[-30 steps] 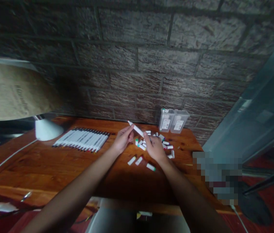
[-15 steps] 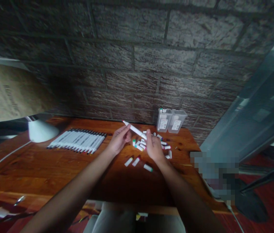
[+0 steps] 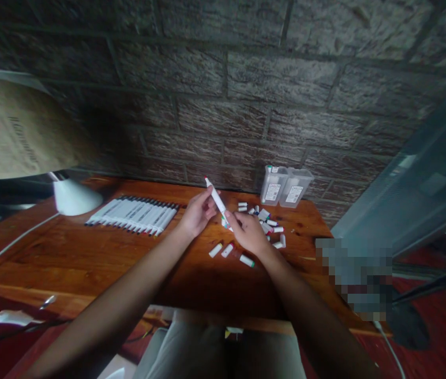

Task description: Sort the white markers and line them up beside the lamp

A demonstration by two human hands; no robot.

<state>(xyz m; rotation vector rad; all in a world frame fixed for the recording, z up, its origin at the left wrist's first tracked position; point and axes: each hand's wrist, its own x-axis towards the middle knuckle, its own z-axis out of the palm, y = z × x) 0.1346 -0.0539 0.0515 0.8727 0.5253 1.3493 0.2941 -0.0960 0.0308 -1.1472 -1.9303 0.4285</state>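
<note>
A white marker (image 3: 218,200) with a red tip points up and away, held between my two hands above the desk. My left hand (image 3: 197,215) is closed around its upper part near the tip. Lower down, my right hand (image 3: 250,231) grips the other end, thumb along the barrel; its fingers partly hide that end. Several loose white marker caps (image 3: 277,229) with coloured ends lie around and behind my right hand. Closer to me are a yellow-ended cap (image 3: 215,250), a red-ended cap (image 3: 227,250) and a green-ended cap (image 3: 247,260).
Several white markers (image 3: 134,215) lie side by side in a row on the wooden desk (image 3: 120,268), left of my hands. Two clear plastic cases (image 3: 296,187) stand by the brick wall (image 3: 242,126). A white-based lamp (image 3: 76,196) with its cord is at the left.
The marker has turned more upright, and my right hand has lowered its end slightly towards me. Both hands keep their hold. My view has shifted a little.
</note>
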